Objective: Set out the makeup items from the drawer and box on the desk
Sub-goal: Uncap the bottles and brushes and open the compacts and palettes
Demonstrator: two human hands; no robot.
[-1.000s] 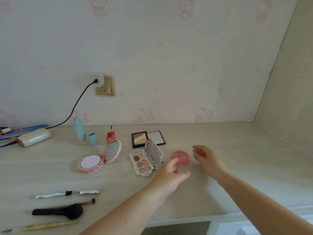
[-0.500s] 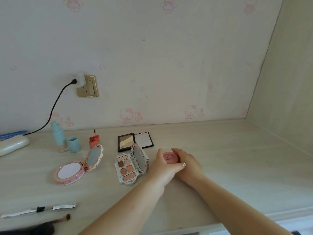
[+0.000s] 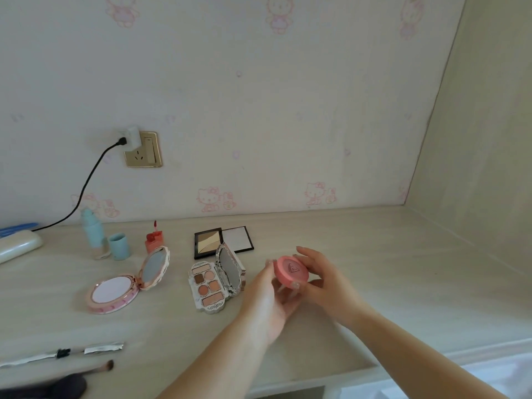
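Two bare hands met above the pale wood-grain desk (image 3: 374,269), both curled around a small round coral-pink compact (image 3: 290,270) held off the surface, its lid with a dark triangular mark tilted toward the camera. The left hand (image 3: 270,298) cupped it from below and the near side, fingers bent against its rim; the right hand (image 3: 322,280) pinched its far right edge between thumb and fingers. Well to the left of the left hand and nearer the camera lay a silver-wrapped slim tool (image 3: 62,354) and a small brown-tipped brush (image 3: 98,368). Just left of the left hand sat an open ornate eyeshadow palette with a raised mirror (image 3: 214,279); farther left was an open round pink powder compact with a mirror lid (image 3: 123,286). Beyond the palette a flat black-framed highlighter palette (image 3: 223,241) lay open. Farther left stood a small red lip-tint bottle (image 3: 154,239), a pale blue cap (image 3: 118,246) and a pale blue bottle (image 3: 92,233). On the wall behind was a gold socket plate (image 3: 144,149).
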